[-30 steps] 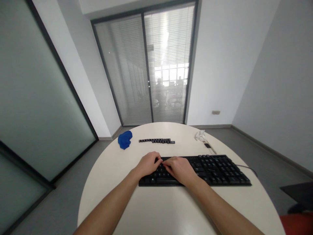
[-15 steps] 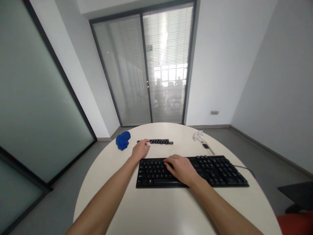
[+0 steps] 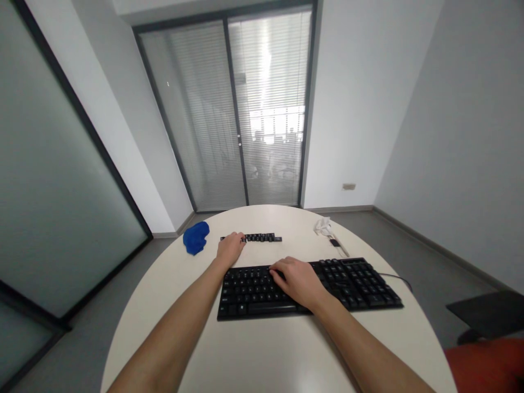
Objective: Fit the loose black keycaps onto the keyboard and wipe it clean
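A black computer keyboard lies on the round white table, with dark gaps among some of its keys. Over the middle of its upper rows is my right hand, thumb and fingers drawn together at the keys; what lies between them is hidden. Beyond the keyboard, loose black keycaps form a row. My left hand reaches to the left part of that row, its fingertips closed around a keycap. The hand covers some of the other keycaps.
A crumpled blue cloth lies at the table's left edge. At the far right are a crumpled white tissue and a thin light-coloured stick-like tool. The keyboard cable runs off to the right. A red chair is beside the table.
The view has turned slightly to the right, so everything sits further left. My left fingers and thumb have come together at the keycap row. The right hand stays on the keyboard.
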### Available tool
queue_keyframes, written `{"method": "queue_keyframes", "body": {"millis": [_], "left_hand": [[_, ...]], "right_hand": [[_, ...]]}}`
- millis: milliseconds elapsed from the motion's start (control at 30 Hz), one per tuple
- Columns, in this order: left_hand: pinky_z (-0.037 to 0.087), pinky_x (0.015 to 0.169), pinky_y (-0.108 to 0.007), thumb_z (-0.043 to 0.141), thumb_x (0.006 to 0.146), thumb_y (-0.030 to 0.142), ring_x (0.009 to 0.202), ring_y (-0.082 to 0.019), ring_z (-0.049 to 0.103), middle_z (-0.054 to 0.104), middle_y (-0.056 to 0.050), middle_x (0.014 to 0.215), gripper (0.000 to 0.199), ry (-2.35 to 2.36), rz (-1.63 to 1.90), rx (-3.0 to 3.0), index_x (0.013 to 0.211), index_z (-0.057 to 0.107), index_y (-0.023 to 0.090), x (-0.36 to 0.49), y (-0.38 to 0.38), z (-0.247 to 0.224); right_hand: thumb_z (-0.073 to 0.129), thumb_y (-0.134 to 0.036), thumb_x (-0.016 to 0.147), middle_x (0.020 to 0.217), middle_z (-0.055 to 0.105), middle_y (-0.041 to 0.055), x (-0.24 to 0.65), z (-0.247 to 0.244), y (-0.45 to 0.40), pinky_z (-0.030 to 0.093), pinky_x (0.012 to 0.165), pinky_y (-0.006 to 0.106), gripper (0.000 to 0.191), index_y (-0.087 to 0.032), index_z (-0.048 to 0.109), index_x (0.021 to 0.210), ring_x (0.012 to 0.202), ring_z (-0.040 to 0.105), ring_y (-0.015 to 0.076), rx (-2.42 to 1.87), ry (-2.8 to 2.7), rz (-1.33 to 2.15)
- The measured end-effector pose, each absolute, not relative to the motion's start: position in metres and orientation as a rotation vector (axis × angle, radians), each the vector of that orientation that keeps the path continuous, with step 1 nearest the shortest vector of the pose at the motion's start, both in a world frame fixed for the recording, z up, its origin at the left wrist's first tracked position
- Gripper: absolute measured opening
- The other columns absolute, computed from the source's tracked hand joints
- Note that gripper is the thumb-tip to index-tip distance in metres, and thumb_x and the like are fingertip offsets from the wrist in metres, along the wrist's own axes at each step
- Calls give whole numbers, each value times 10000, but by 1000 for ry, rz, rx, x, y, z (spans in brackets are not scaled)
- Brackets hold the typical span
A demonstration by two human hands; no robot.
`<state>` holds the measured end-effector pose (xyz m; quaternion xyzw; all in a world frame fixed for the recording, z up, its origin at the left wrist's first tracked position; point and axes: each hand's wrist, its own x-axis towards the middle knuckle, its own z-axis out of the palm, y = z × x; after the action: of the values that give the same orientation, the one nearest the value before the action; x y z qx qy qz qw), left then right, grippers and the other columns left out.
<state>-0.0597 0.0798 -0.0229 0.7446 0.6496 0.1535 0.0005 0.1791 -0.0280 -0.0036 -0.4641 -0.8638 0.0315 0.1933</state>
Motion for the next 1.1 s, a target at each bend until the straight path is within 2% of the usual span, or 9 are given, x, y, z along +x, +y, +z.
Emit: {"method": "queue_keyframes", "body": {"millis": [167,300,467,667,1100], "left_hand": [[479,862,-321,598,927,291,1059,-246,635,663,-70,1158,167,2044,544,2253,1046,699,232,-62,70,-18],[483,851,-293,581,946,298,983,-204,655,684,-53,1171,189,1982,668,2186,1085,683,221,-47,48,-11],[497,795,-270,593,944,326,866,-174,664,732,-2,1026,154,1764,727,2204,1023,699,248,-19,8,-10],[469,916,-344,615,931,251,1014,-234,619,725,-31,1044,149,1535,775,2377,1052,695,220,-18,-19,-16],[458,973,-368,634,920,234,1047,-231,604,739,-23,1048,130,1395,862,2384,1015,722,217,-24,-26,-18]], "right_hand": [[472,-326,1009,994,744,47,179,-2,-28,456,846,293,286,-217,736,1021,969,657,204,-1313,-2427,94],[471,-316,1007,1004,744,53,181,-1,-28,459,856,297,285,-214,736,1033,981,660,210,-1326,-2415,99],[482,-305,1000,1018,741,51,186,-1,-25,465,866,308,271,-222,736,1051,989,659,210,-1349,-2389,135],[496,-291,989,1019,737,55,187,-4,-24,466,883,311,259,-217,733,1064,1001,643,209,-1309,-2395,168],[526,-265,976,1002,734,49,188,-10,-21,452,904,309,229,-208,739,1038,1002,628,203,-1266,-2395,166]]}}
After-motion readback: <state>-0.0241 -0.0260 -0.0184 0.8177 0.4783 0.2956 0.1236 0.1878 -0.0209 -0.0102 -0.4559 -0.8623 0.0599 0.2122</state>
